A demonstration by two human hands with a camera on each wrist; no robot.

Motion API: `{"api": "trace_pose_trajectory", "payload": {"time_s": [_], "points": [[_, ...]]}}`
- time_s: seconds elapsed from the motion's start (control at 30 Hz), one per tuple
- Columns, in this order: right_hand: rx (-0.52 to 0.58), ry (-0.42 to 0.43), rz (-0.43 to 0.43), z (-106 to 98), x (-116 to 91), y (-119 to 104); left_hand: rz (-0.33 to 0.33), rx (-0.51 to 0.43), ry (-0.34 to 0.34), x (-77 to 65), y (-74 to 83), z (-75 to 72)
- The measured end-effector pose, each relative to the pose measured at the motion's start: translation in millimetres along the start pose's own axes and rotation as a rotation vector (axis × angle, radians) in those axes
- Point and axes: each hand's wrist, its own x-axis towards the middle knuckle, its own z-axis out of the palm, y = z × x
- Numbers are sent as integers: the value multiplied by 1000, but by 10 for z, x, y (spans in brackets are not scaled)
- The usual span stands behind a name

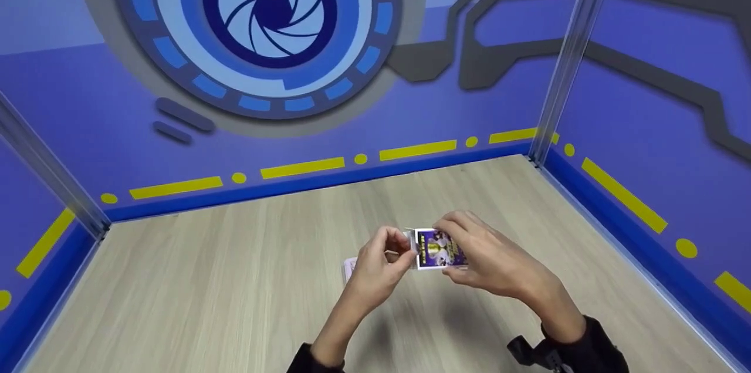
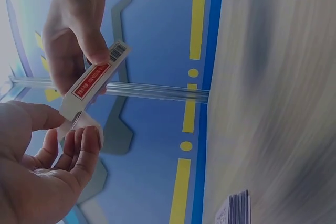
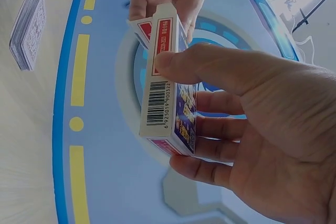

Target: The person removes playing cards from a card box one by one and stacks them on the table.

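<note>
A small card box [image 1: 431, 248], printed purple and gold with a white border, is held above the table. My right hand [image 1: 493, 258] grips its sides, the thumb lying along the narrow white edge with the barcode [image 3: 157, 106]. At the box's left end my left hand [image 1: 375, 273] pinches the end flap [image 2: 93, 123], which stands bent outward. On the table below, partly hidden behind the left hand, lies a stack of playing cards [image 3: 29, 30]. The inside of the box cannot be seen.
The wooden table [image 1: 234, 279] is enclosed by blue-purple printed panels [image 1: 469, 109]. Clear corner posts [image 1: 572, 50] stand where the panels meet. A dark device [image 1: 540, 354] sits at the right wrist.
</note>
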Motion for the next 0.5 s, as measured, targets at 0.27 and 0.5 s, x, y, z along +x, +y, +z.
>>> {"api": "trace_pose_trajectory", "payload": {"time_s": [0.27,0.5], "points": [[-11,6,-48,29,14,-24,-71,-1,4,-1,-5,4],[-31,9,-44,39,15,-6,-117,-71,1,-1,-15,3]]}}
